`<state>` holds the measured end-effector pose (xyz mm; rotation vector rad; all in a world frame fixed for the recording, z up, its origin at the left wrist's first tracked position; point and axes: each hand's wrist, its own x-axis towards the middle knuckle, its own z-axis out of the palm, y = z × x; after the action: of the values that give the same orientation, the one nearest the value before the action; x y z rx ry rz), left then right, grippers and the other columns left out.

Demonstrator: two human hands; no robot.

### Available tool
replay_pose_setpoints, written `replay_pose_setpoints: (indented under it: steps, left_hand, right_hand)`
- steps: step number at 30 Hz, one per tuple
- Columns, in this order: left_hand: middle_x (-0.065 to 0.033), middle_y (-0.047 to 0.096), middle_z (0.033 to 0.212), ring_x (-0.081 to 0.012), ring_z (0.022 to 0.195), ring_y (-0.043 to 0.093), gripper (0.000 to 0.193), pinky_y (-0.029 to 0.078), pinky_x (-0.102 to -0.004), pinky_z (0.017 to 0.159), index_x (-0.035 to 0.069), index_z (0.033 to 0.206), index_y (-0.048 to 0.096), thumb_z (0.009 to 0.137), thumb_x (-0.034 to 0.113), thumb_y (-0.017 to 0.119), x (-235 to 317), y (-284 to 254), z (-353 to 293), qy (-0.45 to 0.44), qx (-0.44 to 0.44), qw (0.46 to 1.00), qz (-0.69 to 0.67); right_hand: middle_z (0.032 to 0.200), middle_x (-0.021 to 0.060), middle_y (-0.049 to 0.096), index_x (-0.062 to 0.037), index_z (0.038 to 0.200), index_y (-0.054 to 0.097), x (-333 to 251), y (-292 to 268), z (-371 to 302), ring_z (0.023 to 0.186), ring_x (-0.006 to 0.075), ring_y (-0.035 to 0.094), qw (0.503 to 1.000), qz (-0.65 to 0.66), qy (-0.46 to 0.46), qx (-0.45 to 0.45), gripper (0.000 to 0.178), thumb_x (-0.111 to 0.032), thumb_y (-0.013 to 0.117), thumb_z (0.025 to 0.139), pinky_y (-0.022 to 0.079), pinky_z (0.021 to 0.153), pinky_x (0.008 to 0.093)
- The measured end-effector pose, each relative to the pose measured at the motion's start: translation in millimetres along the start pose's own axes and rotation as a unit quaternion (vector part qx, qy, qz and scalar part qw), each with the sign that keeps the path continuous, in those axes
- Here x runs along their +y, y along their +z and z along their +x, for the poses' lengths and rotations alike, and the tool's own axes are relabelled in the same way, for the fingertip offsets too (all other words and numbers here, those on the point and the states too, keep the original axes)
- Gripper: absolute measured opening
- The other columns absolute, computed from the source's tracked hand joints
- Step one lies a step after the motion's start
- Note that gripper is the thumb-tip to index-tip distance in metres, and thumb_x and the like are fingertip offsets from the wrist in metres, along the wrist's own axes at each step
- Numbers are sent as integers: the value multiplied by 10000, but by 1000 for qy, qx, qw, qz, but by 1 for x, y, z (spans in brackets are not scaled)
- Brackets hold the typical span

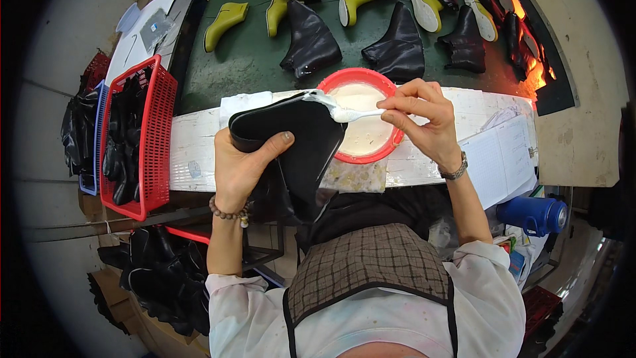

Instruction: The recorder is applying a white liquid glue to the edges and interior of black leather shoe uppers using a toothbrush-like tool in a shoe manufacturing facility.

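My left hand (242, 166) grips a black boot upper (299, 142), thumb pressed on its dark inner face and fingers behind it. The upper is tilted, one edge turned toward the bowl. My right hand (424, 119) pinches the thin handle of a small white brush (361, 115). Its whitened head rests at the upper's far right corner, where a white smear shows. Beneath the brush sits a red bowl (361, 158) of creamy white liquid. The upper hides part of the bowl's left side.
Black boot uppers (311, 40) and yellow-green foot forms (225, 25) lie on the green surface (242, 69) beyond the white worktable (192, 152). An orange glow lights its right end. A red basket (156, 132) of black uppers stands left. Papers (500, 159) and a blue flask (532, 216) are right.
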<state>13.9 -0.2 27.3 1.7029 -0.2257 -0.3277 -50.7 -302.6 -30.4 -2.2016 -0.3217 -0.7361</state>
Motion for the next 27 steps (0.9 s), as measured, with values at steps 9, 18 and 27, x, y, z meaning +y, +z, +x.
replay_pose_setpoints:
  steps: [9,18,27]
  left_hand:
    - [-73,763,942,-116,843,692,235,566,-268,791,-61,1054,744,850,29,815,-27,-1,17,66,125,989,51]
    - [-315,371,1538,-461,1385,420,1438,347,-485,1162,18,1625,128,543,393,999,-125,-41,25,136,-30,912,385]
    - [-281,376,1490,-454,1311,444,1241,380,-549,1044,221,1640,205,563,-12,776,-135,-28,-9,83,17,827,556]
  right_hand:
    - [865,-5,654,-112,996,814,-11,9,-14,791,140,592,999,15,18,-48,227,-91,850,773,438,756,302]
    - [842,35,656,-99,898,779,33,5,-28,739,238,676,944,-263,129,-150,112,-191,755,839,515,644,380]
    - [839,46,661,-88,917,778,28,-2,-27,718,247,669,961,-228,132,-83,114,-175,775,843,511,637,370]
